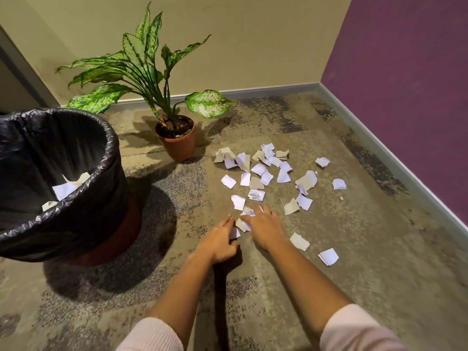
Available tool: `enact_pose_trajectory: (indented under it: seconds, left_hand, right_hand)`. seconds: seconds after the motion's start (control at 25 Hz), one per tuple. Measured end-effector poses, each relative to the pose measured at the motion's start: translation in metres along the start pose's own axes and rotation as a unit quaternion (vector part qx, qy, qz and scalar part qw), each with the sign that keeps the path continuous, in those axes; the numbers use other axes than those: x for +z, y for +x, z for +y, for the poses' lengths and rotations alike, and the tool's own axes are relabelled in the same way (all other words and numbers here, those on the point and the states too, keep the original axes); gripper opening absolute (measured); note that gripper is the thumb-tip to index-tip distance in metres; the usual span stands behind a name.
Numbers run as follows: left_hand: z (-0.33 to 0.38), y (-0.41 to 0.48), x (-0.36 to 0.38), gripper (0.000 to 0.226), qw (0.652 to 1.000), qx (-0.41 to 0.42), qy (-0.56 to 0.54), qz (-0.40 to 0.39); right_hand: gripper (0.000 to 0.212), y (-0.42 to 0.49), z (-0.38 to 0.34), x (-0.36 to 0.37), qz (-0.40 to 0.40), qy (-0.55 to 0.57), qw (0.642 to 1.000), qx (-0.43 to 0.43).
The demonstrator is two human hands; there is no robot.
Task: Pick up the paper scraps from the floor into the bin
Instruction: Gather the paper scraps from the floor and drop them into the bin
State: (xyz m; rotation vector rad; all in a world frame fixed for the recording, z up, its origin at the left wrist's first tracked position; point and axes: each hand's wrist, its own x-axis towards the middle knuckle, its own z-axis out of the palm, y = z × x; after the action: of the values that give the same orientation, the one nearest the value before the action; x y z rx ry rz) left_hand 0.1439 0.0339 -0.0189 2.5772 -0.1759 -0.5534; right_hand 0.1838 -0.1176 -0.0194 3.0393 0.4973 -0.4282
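Several white and grey paper scraps [258, 171] lie scattered on the carpet ahead of me. My left hand [221, 240] is low on the floor and pinches a white scrap [234, 233] between thumb and fingers. Just to its right, my right hand [264, 230] lies palm down with fingers spread over a few scraps [243, 224], touching them. The bin [111, 153], lined with a black bag, stands to the left and holds a few scraps [64, 190] inside.
A potted plant [177, 140] in a brown pot stands behind the scraps, near the beige wall. A purple wall with a grey skirting board [395, 158] runs along the right. Two loose scraps [328, 256] lie right of my right forearm.
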Motion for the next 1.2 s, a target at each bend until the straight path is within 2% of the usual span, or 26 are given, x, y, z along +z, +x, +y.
enact_pose_trajectory:
  seconds: [0.16, 0.24, 0.32, 0.4, 0.56, 0.72, 0.84, 1.04, 1.12, 1.2]
  left_hand:
    - [0.015, 0.005, -0.001, 0.083, 0.999, 0.01, 0.024, 0.03]
    - [0.015, 0.004, -0.003, 0.08, 0.997, -0.02, 0.04, 0.059]
    - [0.012, 0.002, -0.003, 0.082, 0.994, -0.075, 0.062, 0.046]
    - [0.009, -0.002, -0.003, 0.082, 0.99, -0.118, 0.079, 0.008]
    - [0.007, -0.004, 0.003, 0.072, 0.986, -0.143, 0.077, -0.025]
    - [0.017, 0.003, 0.007, 0.06, 0.987, -0.149, 0.059, -0.024]
    - [0.022, 0.014, 0.009, 0.05, 0.988, -0.146, 0.047, -0.007]
    - [0.025, 0.023, 0.016, 0.025, 0.989, -0.133, 0.029, 0.06]
    - [0.03, 0.026, 0.017, 0.022, 0.99, -0.116, -0.012, 0.079]
    - [0.037, 0.029, 0.018, 0.024, 0.989, -0.075, -0.076, 0.098]
  right_hand:
    - [0.06, -0.02, 0.035, -0.011, 0.032, 0.069, 0.989, 0.128]
    - [0.087, -0.033, 0.054, -0.012, -0.003, 0.112, 0.971, 0.211]
    - [0.12, -0.046, 0.07, -0.01, -0.072, 0.154, 0.945, 0.278]
    - [0.135, -0.059, 0.081, -0.004, -0.133, 0.183, 0.925, 0.305]
    - [0.139, -0.073, 0.078, 0.009, -0.178, 0.21, 0.909, 0.314]
    - [0.121, -0.067, 0.051, 0.012, -0.162, 0.195, 0.908, 0.334]
    - [0.092, -0.052, 0.044, 0.013, -0.141, 0.196, 0.91, 0.337]
    - [0.048, -0.033, 0.062, 0.016, -0.06, 0.236, 0.915, 0.323]
    - [0.039, -0.027, 0.065, 0.016, -0.029, 0.283, 0.907, 0.311]
    - [0.04, -0.025, 0.062, 0.01, 0.004, 0.382, 0.878, 0.289]
